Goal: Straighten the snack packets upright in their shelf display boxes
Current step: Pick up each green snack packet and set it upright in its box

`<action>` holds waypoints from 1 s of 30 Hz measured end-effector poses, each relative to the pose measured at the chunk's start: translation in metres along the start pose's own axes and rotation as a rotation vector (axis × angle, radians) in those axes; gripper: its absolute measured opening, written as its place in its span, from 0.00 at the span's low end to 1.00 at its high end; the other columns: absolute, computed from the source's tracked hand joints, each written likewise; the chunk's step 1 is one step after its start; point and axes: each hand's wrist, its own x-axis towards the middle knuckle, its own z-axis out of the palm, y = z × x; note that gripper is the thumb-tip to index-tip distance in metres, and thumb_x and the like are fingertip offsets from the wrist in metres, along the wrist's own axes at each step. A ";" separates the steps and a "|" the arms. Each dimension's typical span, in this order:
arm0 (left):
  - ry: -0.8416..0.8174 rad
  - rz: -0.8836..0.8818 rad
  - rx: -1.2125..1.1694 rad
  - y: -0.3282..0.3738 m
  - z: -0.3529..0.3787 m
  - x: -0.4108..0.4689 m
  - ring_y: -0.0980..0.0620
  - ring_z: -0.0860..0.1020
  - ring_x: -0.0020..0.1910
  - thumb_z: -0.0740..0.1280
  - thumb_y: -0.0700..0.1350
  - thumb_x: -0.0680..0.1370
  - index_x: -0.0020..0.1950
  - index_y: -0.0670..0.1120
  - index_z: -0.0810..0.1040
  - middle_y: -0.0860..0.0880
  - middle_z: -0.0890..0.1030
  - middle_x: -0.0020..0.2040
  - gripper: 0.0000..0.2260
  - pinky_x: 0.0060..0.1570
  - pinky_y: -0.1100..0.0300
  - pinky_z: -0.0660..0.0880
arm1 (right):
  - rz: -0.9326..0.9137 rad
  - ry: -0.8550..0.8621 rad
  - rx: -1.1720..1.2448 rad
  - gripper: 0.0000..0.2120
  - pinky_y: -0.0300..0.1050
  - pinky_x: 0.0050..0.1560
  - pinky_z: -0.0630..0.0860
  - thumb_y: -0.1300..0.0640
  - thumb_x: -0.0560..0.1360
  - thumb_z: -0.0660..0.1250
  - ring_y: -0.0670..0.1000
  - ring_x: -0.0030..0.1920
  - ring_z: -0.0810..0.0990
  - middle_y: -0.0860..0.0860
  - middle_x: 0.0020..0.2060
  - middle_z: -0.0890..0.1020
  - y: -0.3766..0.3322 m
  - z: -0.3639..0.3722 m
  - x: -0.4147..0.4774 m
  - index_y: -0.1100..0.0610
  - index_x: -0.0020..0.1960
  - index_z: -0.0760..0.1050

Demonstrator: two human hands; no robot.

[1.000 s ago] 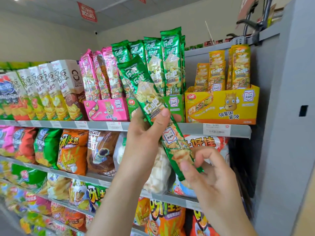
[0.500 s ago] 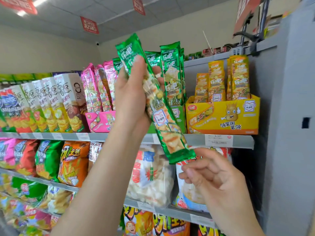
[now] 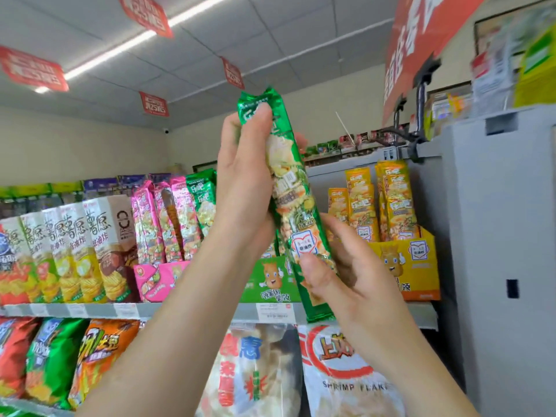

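Note:
A long green snack packet (image 3: 290, 188) stands nearly upright in the air in front of the top shelf. My left hand (image 3: 243, 182) grips its upper half, thumb over the top end. My right hand (image 3: 340, 266) holds its lower part, thumb pressed on the front. Behind the packet sits the green display box (image 3: 267, 281), mostly hidden by my arms. One more green packet (image 3: 201, 203) stands in it at the left. The pink display box (image 3: 159, 279) holds several pink packets (image 3: 162, 224). The yellow display box (image 3: 415, 263) holds upright yellow packets (image 3: 394, 200).
Tall chip cartons (image 3: 75, 251) line the top shelf at the left. The grey shelf edge (image 3: 135, 310) carries price tags. Bagged snacks (image 3: 255, 371) fill the shelf below. A grey cabinet (image 3: 505, 251) closes off the right side. Red signs hang from the ceiling.
The green packet has risen and turned from slanted to nearly upright. My right hand, empty below it before, now holds its lower part. The camera tilted upward.

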 end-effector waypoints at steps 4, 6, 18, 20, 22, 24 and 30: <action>0.012 0.135 0.023 0.012 0.010 0.026 0.55 0.69 0.29 0.64 0.46 0.81 0.40 0.49 0.67 0.51 0.72 0.31 0.10 0.32 0.59 0.67 | -0.070 0.006 -0.064 0.20 0.46 0.48 0.80 0.43 0.76 0.64 0.43 0.50 0.82 0.39 0.53 0.82 -0.006 -0.002 0.031 0.39 0.68 0.68; -0.034 0.148 0.019 0.015 0.012 0.040 0.55 0.70 0.28 0.64 0.43 0.81 0.41 0.48 0.69 0.53 0.73 0.30 0.10 0.30 0.61 0.69 | -0.088 0.017 -0.045 0.17 0.41 0.39 0.80 0.42 0.75 0.65 0.41 0.43 0.83 0.41 0.48 0.83 -0.011 -0.003 0.048 0.39 0.63 0.71; -0.414 0.343 1.154 0.014 -0.033 0.083 0.60 0.77 0.60 0.61 0.62 0.76 0.71 0.52 0.70 0.54 0.79 0.64 0.26 0.64 0.55 0.73 | -0.218 0.420 -0.246 0.16 0.46 0.53 0.78 0.48 0.78 0.64 0.39 0.51 0.80 0.37 0.51 0.81 -0.007 -0.031 0.121 0.48 0.65 0.71; -0.545 0.347 1.522 0.002 -0.045 0.077 0.58 0.70 0.68 0.56 0.70 0.75 0.73 0.54 0.68 0.55 0.73 0.71 0.33 0.69 0.60 0.65 | -0.227 0.490 -0.216 0.15 0.45 0.54 0.76 0.49 0.78 0.64 0.40 0.53 0.80 0.39 0.52 0.80 -0.007 -0.031 0.126 0.48 0.64 0.70; -0.638 0.334 1.678 -0.008 -0.053 0.071 0.58 0.64 0.72 0.53 0.72 0.73 0.75 0.53 0.66 0.56 0.67 0.75 0.36 0.69 0.62 0.59 | -0.223 0.521 -0.175 0.12 0.44 0.53 0.76 0.49 0.79 0.64 0.42 0.54 0.80 0.39 0.53 0.79 -0.006 -0.030 0.131 0.46 0.62 0.70; -0.646 0.365 1.686 -0.011 -0.060 0.068 0.57 0.65 0.71 0.52 0.71 0.74 0.73 0.49 0.69 0.55 0.68 0.74 0.36 0.68 0.63 0.60 | -0.210 0.528 -0.133 0.11 0.44 0.54 0.76 0.50 0.79 0.64 0.43 0.54 0.80 0.41 0.54 0.80 -0.004 -0.029 0.136 0.49 0.61 0.71; -0.714 0.371 1.610 0.000 -0.070 0.067 0.53 0.70 0.60 0.59 0.65 0.77 0.63 0.43 0.76 0.52 0.73 0.60 0.28 0.62 0.54 0.69 | -0.125 0.448 -0.090 0.10 0.47 0.52 0.79 0.54 0.77 0.68 0.43 0.50 0.82 0.45 0.49 0.84 0.009 -0.024 0.144 0.52 0.58 0.78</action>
